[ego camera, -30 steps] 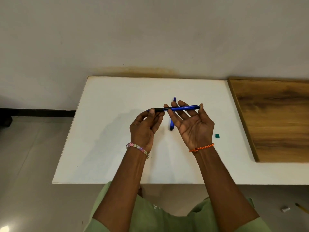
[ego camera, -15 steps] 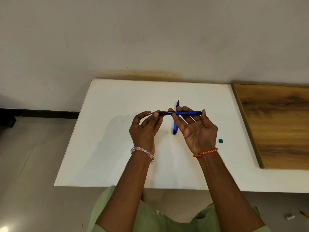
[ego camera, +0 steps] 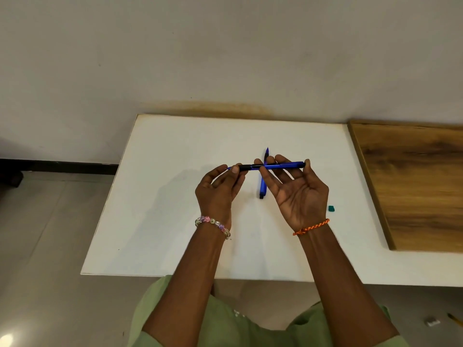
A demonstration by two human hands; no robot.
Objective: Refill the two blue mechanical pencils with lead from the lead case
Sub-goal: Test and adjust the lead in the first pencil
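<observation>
Currently we hold one blue pencil [ego camera: 273, 166] level above the white tabletop [ego camera: 162, 196], lying crosswise. Our left hand [ego camera: 218, 194] pinches its black grip section near the tip between thumb and fingers. Our right hand [ego camera: 298, 194] is palm up with fingers fairly straight; the blue barrel rests across the fingertips and the thumb touches the cap end.

Compared with a second ago, the pencil sits in much the same pose. The left fingers have shifted a little on the grip, and the right hand has settled under the barrel. We judge this as inspection or readying to open the cap end; no part looks separated yet.

The second pencil [ego camera: 263, 182] lies flat on the tabletop beneath our hands, tip pointing away from us. A small green piece [ego camera: 331, 208] sits on the tabletop to the right; we cannot tell what it is. No lead case is clearly identifiable. A wooden board [ego camera: 413, 184] adjoins on the right.

Refilling appears not yet begun on either pencil.
</observation>
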